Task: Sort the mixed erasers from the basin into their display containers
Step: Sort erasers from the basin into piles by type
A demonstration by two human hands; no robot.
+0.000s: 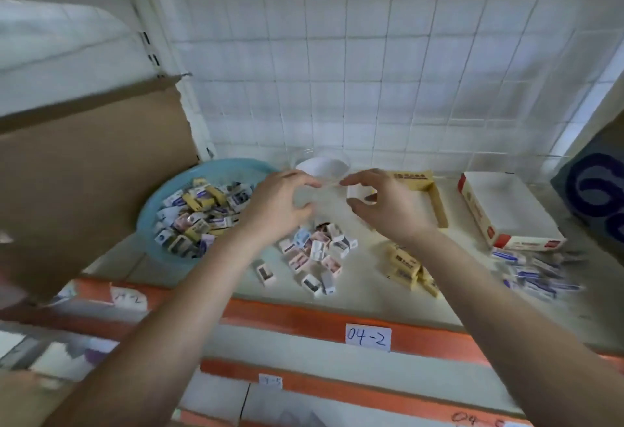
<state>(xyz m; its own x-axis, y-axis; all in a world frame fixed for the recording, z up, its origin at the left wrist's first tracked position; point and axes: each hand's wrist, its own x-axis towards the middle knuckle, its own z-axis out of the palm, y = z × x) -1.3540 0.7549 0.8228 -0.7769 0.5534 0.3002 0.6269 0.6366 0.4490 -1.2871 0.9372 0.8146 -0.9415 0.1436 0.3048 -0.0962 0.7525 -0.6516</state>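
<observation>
A light blue basin (pixel 152 203) at the left of the shelf holds several mixed erasers (pixel 199 214). My left hand (pixel 277 207) and my right hand (pixel 385 203) grip a clear round plastic container (pixel 326 178) from its two sides, fingers curled round it, just right of the basin. Below the container lies a loose pile of pink, white and blue erasers (pixel 317 254). A stack of yellow erasers (pixel 407 266) and a blurred heap of blue-and-white erasers (pixel 537 273) lie further right.
An open yellow display box (pixel 435 203) and an open red-and-white box (pixel 499 210) stand at the back right. A cardboard sheet (pixel 84 173) leans at the left. The shelf's front edge is an orange strip with a label "04-2" (pixel 368 339). A wire grid forms the back wall.
</observation>
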